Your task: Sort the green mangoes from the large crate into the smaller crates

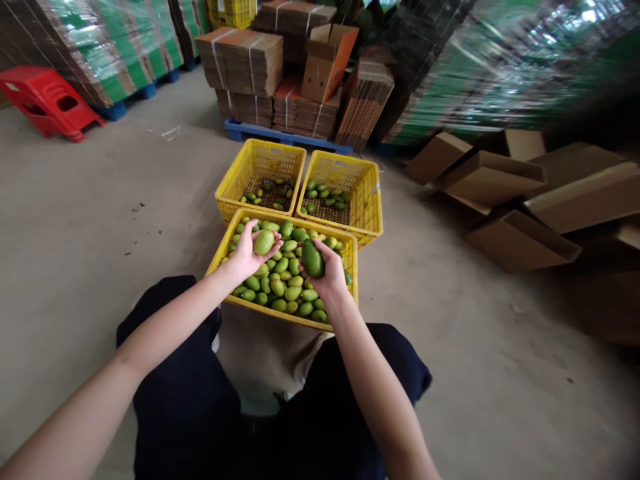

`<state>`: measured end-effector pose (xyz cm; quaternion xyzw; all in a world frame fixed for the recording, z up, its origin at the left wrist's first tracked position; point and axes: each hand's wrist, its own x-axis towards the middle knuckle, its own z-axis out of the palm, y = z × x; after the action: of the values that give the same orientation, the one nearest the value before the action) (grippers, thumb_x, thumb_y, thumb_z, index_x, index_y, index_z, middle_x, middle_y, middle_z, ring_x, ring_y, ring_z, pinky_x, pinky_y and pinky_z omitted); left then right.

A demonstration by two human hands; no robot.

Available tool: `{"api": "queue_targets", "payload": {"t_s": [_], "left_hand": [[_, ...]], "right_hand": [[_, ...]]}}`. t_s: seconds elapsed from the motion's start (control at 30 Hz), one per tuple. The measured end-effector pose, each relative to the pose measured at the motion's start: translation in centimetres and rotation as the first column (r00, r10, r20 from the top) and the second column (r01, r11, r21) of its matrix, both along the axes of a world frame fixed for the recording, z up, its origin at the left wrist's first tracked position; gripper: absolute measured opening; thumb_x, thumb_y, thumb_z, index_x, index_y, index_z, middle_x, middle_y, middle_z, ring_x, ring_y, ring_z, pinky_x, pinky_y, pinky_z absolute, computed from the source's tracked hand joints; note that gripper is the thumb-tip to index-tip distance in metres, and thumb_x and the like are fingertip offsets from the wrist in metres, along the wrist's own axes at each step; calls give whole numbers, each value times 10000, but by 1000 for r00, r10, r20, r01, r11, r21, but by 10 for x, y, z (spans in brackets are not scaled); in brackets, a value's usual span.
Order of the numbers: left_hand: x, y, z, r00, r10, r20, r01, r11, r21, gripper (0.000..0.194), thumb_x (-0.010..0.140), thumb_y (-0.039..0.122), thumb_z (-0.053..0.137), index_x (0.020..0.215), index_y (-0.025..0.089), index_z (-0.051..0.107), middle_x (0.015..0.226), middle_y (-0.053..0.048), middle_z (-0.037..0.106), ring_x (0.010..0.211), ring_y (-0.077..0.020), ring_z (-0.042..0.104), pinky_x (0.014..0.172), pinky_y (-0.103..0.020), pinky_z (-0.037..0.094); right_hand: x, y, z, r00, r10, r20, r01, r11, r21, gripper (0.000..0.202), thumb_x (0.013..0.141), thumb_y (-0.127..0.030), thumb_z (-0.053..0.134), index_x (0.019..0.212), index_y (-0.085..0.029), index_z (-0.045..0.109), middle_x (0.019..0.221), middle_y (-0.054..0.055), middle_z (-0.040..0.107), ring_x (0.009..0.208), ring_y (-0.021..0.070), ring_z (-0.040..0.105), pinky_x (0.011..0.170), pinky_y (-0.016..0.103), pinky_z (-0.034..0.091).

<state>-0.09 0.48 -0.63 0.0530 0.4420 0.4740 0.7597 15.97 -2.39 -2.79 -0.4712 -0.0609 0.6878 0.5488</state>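
My left hand (246, 255) is palm up with its fingers curled around a light green mango (263, 242). In my right hand (331, 272) is a larger, darker green mango (313, 259), gripped from its right side. Both hands are over a yellow plastic crate (283, 318) full of green and yellowish mangoes (293, 293). Beyond it stand two more yellow crates, a left one (227, 193) and a right one (367, 207), each with a scattering of green mangoes on its bottom.
Bundled flat cartons (247, 63) and an open cardboard box (325, 63) are stacked on a blue pallet (290, 138) behind the crates. Loose cardboard boxes (520, 237) lie at the right. A red plastic stool (50, 103) is at the far left, near wrapped green stacks (120, 50).
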Motion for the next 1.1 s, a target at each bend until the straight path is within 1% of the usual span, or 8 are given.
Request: {"api": "queue_targets", "payload": {"t_s": [0.13, 0.27, 0.37, 0.43, 0.5, 0.7, 0.87, 1.1], "left_hand": [[1, -1, 2, 999, -15, -42, 18, 998, 59, 137, 900, 189, 595, 775, 134, 605, 628, -11, 636, 488, -67, 580, 480, -136, 510], [1, -1, 1, 997, -62, -41, 63, 998, 9, 296, 975, 282, 482, 741, 131, 584, 564, -29, 603, 423, -82, 528, 397, -159, 460], [0, -1, 1, 999, -50, -5, 50, 998, 27, 366, 1014, 267, 377, 768, 118, 603, 598, -49, 633, 432, -82, 542, 407, -160, 471], [0, 0, 1, 999, -44, 10, 44, 997, 59, 339, 1011, 282, 416, 793, 121, 619, 649, -52, 661, 471, -85, 577, 436, -162, 497], [0, 0, 1, 998, -67, 17, 65, 995, 81, 277, 978, 311, 513, 799, 135, 629, 661, -40, 653, 492, -87, 587, 444, -164, 500], [0, -1, 2, 996, -89, 1, 88, 992, 86, 204, 870, 201, 662, 710, 158, 543, 600, 27, 544, 377, -17, 418, 330, -103, 283], [0, 1, -3, 995, -87, -37, 87, 996, 2, 326, 980, 251, 424, 692, 155, 544, 552, -6, 552, 413, -80, 503, 378, -147, 401], [-2, -1, 1, 992, -92, 88, 90, 996, 25, 354, 939, 290, 359, 841, 92, 636, 614, -64, 598, 465, -117, 529, 424, -194, 453]], "right_hand": [[1, 1, -2, 999, 36, -24, -37, 999, -8, 60, 816, -282, 603, 817, -224, 619, 630, 6, 661, 591, 197, 643, 479, 312, 540], [2, -1, -3, 992, 114, -53, -114, 993, 0, 172, 818, -385, 646, 773, -228, 589, 594, -5, 625, 506, 169, 586, 410, 276, 463], [2, -3, -1, 994, 107, -30, -104, 991, 83, 156, 745, -263, 710, 722, -225, 561, 564, -41, 586, 436, 119, 499, 351, 226, 344], [2, -3, 1, 995, 99, -21, -96, 987, 128, 170, 707, -195, 717, 707, -223, 550, 551, -58, 565, 418, 102, 466, 336, 211, 295], [4, -3, 0, 995, 100, -30, -96, 987, 128, 156, 733, -251, 712, 723, -226, 558, 565, -48, 579, 422, 108, 475, 334, 212, 294], [7, 1, -5, 989, 126, -79, -127, 992, -1, 189, 839, -396, 591, 768, -221, 581, 623, 14, 666, 449, 135, 534, 337, 212, 336], [3, -2, -2, 988, 148, -48, -145, 988, 48, 131, 800, -337, 625, 804, -207, 617, 674, 28, 697, 497, 147, 575, 332, 202, 348], [7, -4, 6, 974, 153, -166, -138, 986, 95, 200, 720, -233, 588, 907, -199, 646, 746, 46, 718, 533, 153, 592, 348, 202, 426]]}}
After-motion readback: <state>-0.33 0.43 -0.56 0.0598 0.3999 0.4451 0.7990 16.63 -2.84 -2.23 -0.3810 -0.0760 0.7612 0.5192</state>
